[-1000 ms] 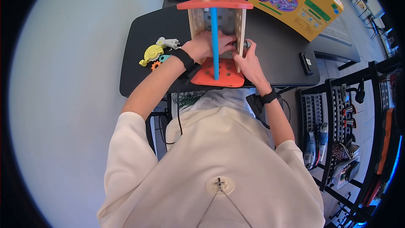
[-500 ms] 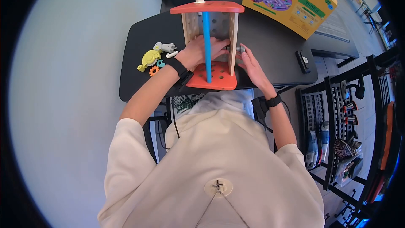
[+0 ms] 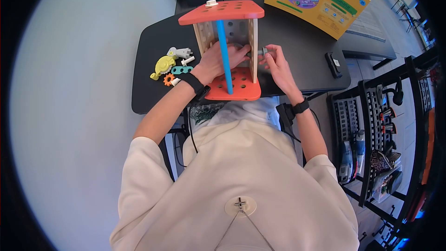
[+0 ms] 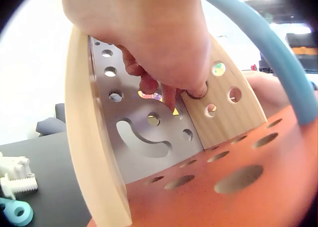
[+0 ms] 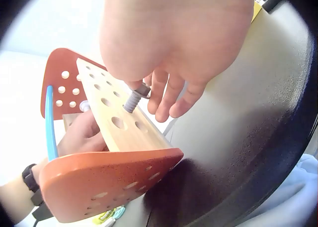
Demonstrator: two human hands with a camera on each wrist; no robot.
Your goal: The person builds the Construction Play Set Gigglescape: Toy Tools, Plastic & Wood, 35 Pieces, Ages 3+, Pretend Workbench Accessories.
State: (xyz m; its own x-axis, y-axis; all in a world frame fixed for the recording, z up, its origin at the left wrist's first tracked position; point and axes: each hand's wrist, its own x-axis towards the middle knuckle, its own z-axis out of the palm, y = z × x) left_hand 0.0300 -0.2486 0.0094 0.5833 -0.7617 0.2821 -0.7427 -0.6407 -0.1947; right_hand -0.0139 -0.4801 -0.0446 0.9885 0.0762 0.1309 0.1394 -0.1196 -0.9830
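Note:
A toy box with red end boards (image 3: pixel 200 16), wooden side panels (image 5: pixel 126 140), a grey holed back (image 4: pixel 104 112) and a blue rod (image 3: pixel 223 51) stands on the table. From a hole in the right panel a grey threaded bolt (image 5: pixel 132 102) sticks outward. Thumb and fingers of my right hand (image 3: pixel 280 67) pinch its outer end. Reaching in behind the blue rod, my left hand (image 3: pixel 216 60) has a fingertip at a hole on the inner face of that panel. Whether it grips anything there I cannot tell. A white bolt (image 3: pixel 212 3) sits in the top board.
On the black table (image 3: pixel 297 32), left of the box, lie a yellow-green toy piece (image 3: pixel 163 66), a teal strip (image 3: pixel 181 69), an orange gear (image 3: pixel 168 80) and white bolts. A yellow carton (image 3: pixel 320 0) stands behind; a black device (image 3: pixel 333 65) lies at right.
The box has shifted left and turned so its top board shows more. My right hand went from around the bolt and panel edge to pinching the bolt's outer end. The left stays inside.

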